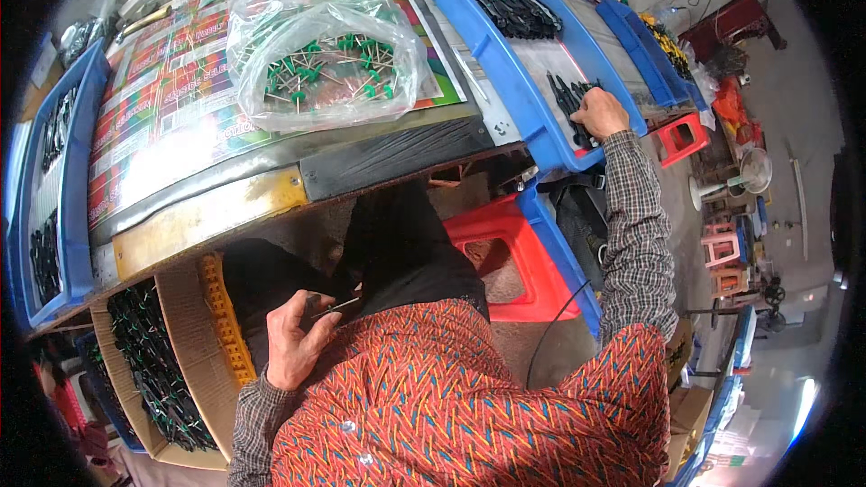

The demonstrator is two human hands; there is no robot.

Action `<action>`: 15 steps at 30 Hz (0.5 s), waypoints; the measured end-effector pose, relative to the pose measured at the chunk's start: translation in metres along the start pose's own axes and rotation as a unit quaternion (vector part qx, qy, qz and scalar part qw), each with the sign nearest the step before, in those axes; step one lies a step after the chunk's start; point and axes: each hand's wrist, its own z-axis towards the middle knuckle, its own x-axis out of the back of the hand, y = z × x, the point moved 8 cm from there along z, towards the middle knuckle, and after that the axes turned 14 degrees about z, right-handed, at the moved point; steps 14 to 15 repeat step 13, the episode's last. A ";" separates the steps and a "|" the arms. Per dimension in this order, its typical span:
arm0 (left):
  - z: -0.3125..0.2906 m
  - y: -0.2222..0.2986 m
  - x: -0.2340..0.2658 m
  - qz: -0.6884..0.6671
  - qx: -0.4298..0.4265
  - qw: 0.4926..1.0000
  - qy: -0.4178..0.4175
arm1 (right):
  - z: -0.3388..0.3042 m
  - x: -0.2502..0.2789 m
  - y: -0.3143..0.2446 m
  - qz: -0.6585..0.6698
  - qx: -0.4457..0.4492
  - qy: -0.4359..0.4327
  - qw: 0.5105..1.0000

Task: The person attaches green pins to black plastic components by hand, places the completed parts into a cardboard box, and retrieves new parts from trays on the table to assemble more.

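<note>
Over my lap, my left hand (295,335) is closed with a thin metal rod (337,307) sticking out past its fingers. Something dark shows by its fingertips, too small to tell. My right hand (603,115) reaches into the near end of a long blue tray (532,99) on the right of the table. Its fingers are bent down onto slender black parts (566,99) and seem to pinch one; the fingertips are partly hidden. More black parts (519,13) are heaped at that tray's far end.
An open clear plastic bag (338,113) holds green-headed metal pins (298,72). At the left stands another blue tray (86,144) of black parts. A cardboard box (189,334) below holds black pieces with green bits. A red stool (505,243) stands under the table edge.
</note>
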 end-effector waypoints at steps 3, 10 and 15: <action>0.001 0.000 0.000 0.014 -0.036 0.999 0.025 | 0.003 -0.003 -0.003 0.003 0.035 -0.008 0.999; 0.002 0.003 0.003 0.005 -0.048 0.998 0.035 | -0.008 0.008 -0.005 0.193 0.081 0.023 0.978; 0.001 -0.007 0.002 -0.035 0.013 0.999 0.002 | -0.014 0.016 -0.013 0.263 0.106 0.059 0.957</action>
